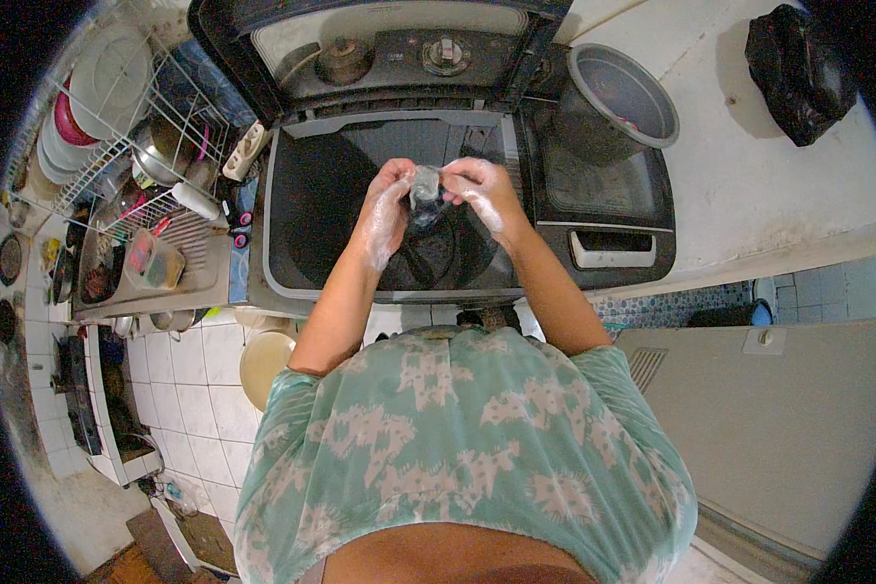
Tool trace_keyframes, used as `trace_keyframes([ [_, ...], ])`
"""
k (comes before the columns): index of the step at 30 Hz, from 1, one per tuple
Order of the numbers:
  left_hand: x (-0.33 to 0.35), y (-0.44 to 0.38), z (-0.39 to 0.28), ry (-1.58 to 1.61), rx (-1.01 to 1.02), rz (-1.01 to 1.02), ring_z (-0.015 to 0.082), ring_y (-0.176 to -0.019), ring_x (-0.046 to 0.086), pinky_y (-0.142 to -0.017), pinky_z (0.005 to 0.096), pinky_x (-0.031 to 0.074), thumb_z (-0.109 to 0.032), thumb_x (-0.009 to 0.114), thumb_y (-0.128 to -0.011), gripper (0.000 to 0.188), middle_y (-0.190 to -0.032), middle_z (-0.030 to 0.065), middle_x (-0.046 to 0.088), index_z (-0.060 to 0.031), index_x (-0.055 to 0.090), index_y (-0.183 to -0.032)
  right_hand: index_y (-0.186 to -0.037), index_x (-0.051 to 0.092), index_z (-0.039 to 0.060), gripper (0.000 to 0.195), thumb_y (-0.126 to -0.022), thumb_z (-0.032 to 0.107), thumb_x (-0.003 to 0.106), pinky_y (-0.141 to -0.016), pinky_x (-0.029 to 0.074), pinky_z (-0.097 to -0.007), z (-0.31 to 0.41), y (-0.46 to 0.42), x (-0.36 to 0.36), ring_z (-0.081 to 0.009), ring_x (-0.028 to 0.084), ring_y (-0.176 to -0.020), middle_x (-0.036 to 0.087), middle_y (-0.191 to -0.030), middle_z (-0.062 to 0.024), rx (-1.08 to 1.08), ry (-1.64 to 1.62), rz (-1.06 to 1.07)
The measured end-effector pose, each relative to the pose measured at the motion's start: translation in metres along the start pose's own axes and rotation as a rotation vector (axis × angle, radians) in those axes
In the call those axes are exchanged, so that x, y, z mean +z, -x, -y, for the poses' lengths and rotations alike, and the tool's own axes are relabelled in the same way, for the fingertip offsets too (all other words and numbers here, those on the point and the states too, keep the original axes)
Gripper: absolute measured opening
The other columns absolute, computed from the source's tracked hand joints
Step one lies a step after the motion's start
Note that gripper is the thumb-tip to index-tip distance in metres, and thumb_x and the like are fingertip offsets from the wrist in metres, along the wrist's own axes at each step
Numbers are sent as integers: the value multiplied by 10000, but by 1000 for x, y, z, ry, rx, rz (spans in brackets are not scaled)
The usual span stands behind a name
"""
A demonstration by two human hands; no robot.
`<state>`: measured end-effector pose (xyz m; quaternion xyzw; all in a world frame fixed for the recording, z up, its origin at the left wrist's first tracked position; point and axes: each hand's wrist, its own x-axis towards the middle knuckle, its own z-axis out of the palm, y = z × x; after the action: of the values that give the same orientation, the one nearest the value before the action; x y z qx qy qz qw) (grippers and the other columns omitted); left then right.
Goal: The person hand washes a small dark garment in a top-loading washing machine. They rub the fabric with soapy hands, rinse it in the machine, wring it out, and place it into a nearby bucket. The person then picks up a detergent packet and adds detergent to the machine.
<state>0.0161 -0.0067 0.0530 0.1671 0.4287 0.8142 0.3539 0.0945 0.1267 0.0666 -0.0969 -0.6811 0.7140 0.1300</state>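
Observation:
My left hand, coated with white suds, grips one side of a wet, crumpled dark cloth with a pale, foamy top. On its other side, my right hand pinches the same cloth between thumb and fingers, with suds along the thumb and wrist. Both hands are raised over the open wash tub of a twin-tub washing machine. Dark shapes lie in the tub below them; what they are cannot be told. The machine's lid stands raised behind the tub.
A grey plastic bucket stands on the machine's right-hand lid. Farther right, a black plastic bag rests on a pale surface. At left are a wire dish rack with plates, a power strip and a steel sink with a plastic container.

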Motion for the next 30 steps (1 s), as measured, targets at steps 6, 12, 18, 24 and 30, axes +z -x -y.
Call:
trace_keyframes([
  [6, 17, 9, -4, -344, 4, -171, 93, -768, 426, -732, 233, 319, -241, 507, -771, 179, -799, -18, 472, -80, 457, -828, -776, 524, 28, 125, -743, 148, 535, -557, 417, -237, -10, -7, 5, -115, 523, -615, 544, -682, -70, -244, 265, -205],
  [12, 1, 8, 5, -487, 63, -64, 77, -739, 411, -715, 224, 317, -214, 506, -778, 147, -760, -30, 466, -73, 492, -819, -781, 492, 34, 132, -757, 157, 532, -532, 376, -217, 8, 3, 18, -93, 474, -608, 509, -679, -35, -317, 286, -218],
  [18, -4, 7, -1, 64, -222, -63, 148, -757, 502, -712, 274, 370, -166, 456, -788, 135, -843, 20, 544, -92, 505, -890, -723, 495, 34, 295, -758, 326, 511, -500, 336, -273, -4, -2, 21, -101, 394, -547, 490, -647, -17, 27, -104, -331],
  [24, 15, -4, 16, 313, -356, -168, 157, -763, 488, -689, 269, 375, -203, 350, -831, 193, -822, 43, 524, -87, 495, -885, -529, 475, 31, 370, -705, 343, 571, -454, 323, -312, -25, -26, 25, -127, 387, -468, 435, -479, -64, -136, 154, -359],
  [30, 29, 10, 10, -5, -57, -240, 134, -791, 488, -755, 268, 354, -272, 427, -811, 238, -813, 37, 540, -56, 517, -853, -524, 516, 38, 330, -763, 265, 501, -483, 400, -395, -8, -12, 48, -321, 506, -522, 524, -565, -151, -712, 701, -190],
])
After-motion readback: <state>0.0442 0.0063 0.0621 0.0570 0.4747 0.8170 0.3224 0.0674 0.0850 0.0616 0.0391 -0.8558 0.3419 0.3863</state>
